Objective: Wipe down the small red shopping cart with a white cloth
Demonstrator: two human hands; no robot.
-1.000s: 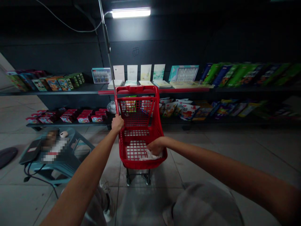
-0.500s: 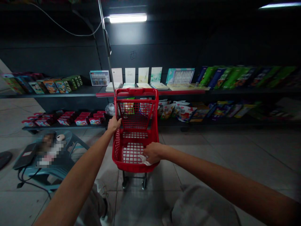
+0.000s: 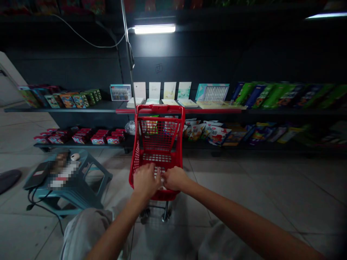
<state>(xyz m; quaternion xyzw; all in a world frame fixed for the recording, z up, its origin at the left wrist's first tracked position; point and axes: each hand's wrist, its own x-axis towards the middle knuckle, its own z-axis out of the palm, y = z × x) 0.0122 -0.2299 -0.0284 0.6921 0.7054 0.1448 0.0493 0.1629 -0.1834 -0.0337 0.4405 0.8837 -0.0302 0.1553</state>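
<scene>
A small red shopping cart (image 3: pixel 177 160) with a grid basket stands before my knees, its handle towards the shelves. My right hand (image 3: pixel 175 178) is closed over the near rim, fingers around a crumpled white cloth (image 3: pixel 162 187) that is mostly hidden; whether it is cloth or tissue is hard to tell. Just left of it, my left hand (image 3: pixel 146 180) hovers over the near end of the basket, slightly blurred, thumb apart from the fingers. I see nothing in it. The two hands are close together.
A blue-grey plastic stool (image 3: pixel 93 173) at left carries a dark device with cables (image 3: pixel 39 175). Behind the cart, a shelf (image 3: pixel 103 108) bears boxes, booklets and green packets; snack bags (image 3: pixel 218 134) and red boxes (image 3: pixel 99 137) lie below. A thin metal pole (image 3: pixel 126 29) rises behind the cart.
My left hand has let go of the cart's left side and moved right and nearer, beside my right hand. My right hand stays at the near rim with the white cloth. The view has shifted slightly.
</scene>
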